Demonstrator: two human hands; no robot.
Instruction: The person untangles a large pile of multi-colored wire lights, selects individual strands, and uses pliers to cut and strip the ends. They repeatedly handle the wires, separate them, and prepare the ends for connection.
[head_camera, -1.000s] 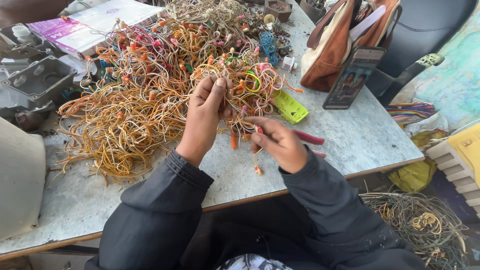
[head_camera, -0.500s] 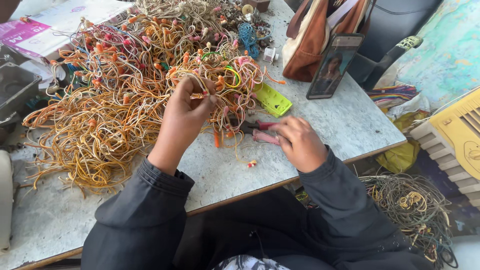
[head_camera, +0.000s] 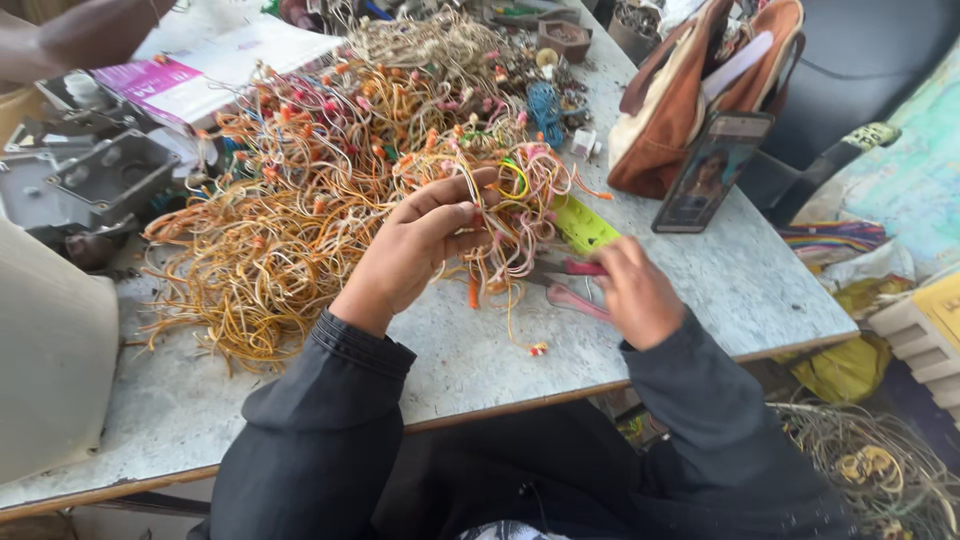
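small bunch of pale and orange wires (head_camera: 505, 225) pinched up off the heap, near the middle of the grey surface (head_camera: 700, 290); gripped by the left hand (head_camera: 425, 245), fingers (head_camera: 455, 190) curled closed around the strands, loose ends with orange caps hanging down toward the surface edge; bright green and yellow loops showing within the bunch just beside the fingertips; right hand (head_camera: 635, 290) lying just to the right, fingers folded over the pink handles of a pair of cutters (head_camera: 570, 285), resting on the surface, jaws pointing toward the bunch; hard to tell whether truly clasped or only laid on top; flat lime-green tool (head_camera: 585, 225) touching the far side of the cutters; small loose orange-capped end (head_camera: 538, 348) lying alone near the front edge; further left, large tangled heap of orange and tan wires (head_camera: 270, 230) spreading across the surface up to the far side; blue wire coil (head_camera: 545, 105) beyond the bunch; brown bag (head_camera: 680, 110) standing at the right, a phone (head_camera: 710, 170) propped upright against it; grey metal box (head_camera: 95, 180) and a pink-and-white booklet (head_camera: 200, 75) at the far left; another person's arm (head_camera: 80, 30) at the top left corner; below the surface at the right, a coil of dull wire (head_camera: 870, 470) on the floor.
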